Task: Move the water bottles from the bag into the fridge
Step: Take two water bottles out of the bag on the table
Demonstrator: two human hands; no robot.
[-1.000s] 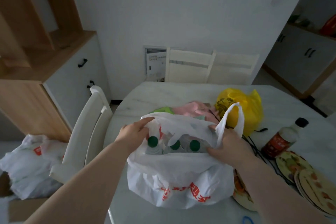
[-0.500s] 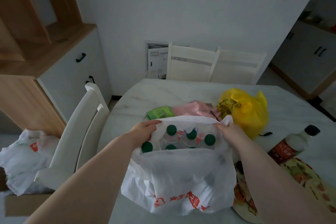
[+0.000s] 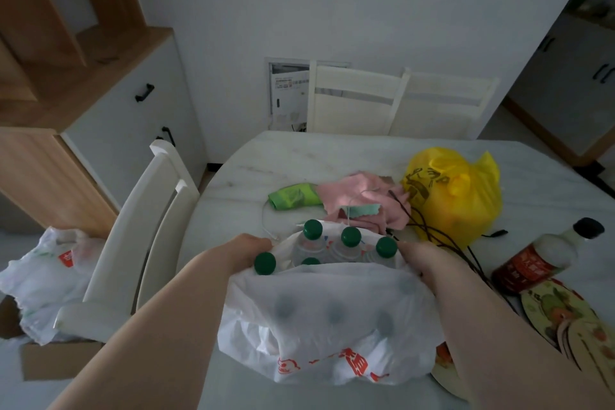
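A white plastic bag (image 3: 332,319) with red print is sitting on the near part of the pale tabletop (image 3: 299,156), and both bare forearms are reaching over it from the near edge. The left hand (image 3: 246,248) is gripping the bag's left rim, its fingers curled into the plastic and mostly hidden by it. The right hand (image 3: 422,260) is gripping the right rim in the same way, fingers closed on the film. Between the two hands the mouth of the bag is gaping, and the water bottles (image 3: 342,246) are standing upright inside it, their green caps showing; one cap is lying just beside the left fingers and another just beside the right ones. More caps are showing dimly through the near wall of the bag. No hand is touching a bottle.

To the right, patterned plates (image 3: 562,319) are lying near the right forearm, and a dark-capped sauce bottle (image 3: 539,260) is lying tilted beyond them. Past the bag a pink cloth (image 3: 359,196), a green bundle (image 3: 293,198) and a yellow bag (image 3: 456,193) are resting on the tabletop, with dark cords trailing between them. A white chair (image 3: 149,230) is standing at the left edge, with another white bag (image 3: 43,276) on the floor beyond it, and two more chairs (image 3: 392,103) are standing at the far side against the wall.
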